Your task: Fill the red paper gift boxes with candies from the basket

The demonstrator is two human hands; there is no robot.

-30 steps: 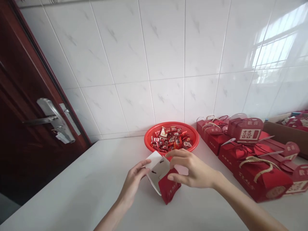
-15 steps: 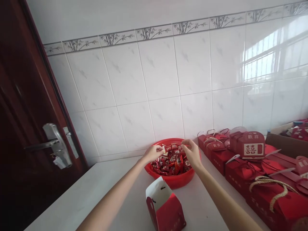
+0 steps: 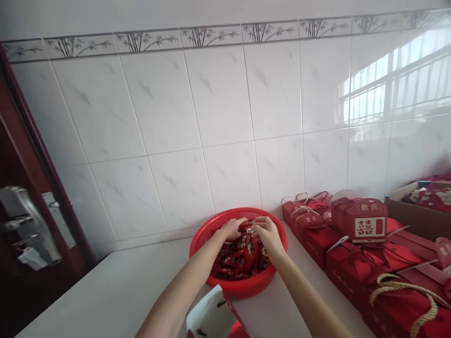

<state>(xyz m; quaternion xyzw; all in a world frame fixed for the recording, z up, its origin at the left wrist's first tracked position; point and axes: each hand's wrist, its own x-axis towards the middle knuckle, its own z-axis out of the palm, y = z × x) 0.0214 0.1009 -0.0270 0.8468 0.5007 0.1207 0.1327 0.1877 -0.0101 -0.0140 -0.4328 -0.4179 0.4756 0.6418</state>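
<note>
Both hands are inside a round red plastic basket (image 3: 239, 287) filled with small red wrapped candies (image 3: 239, 260). My left hand (image 3: 231, 229) reaches into the back of the pile with its fingers curled; what they hold, if anything, is hidden. Just to its right, my right hand (image 3: 267, 233) has thumb and fingers pinched together on a small wrapped candy (image 3: 249, 230). The fingertips of the two hands are close together. An open red gift box (image 3: 211, 312) with a white inside stands in front of the basket, partly below the picture's edge.
Red gift boxes (image 3: 317, 241) with cord handles fill the right side of the white tabletop (image 3: 141, 277); one box (image 3: 366, 220) sits on top of others. Behind them is a carton (image 3: 405, 216) of red items. A tiled wall (image 3: 229, 178) stands behind, a dark door (image 3: 21, 291) at left.
The view has shifted, with the basket now nearer and the open box lower. My hands have come closer together and sunk deeper into the candies.
</note>
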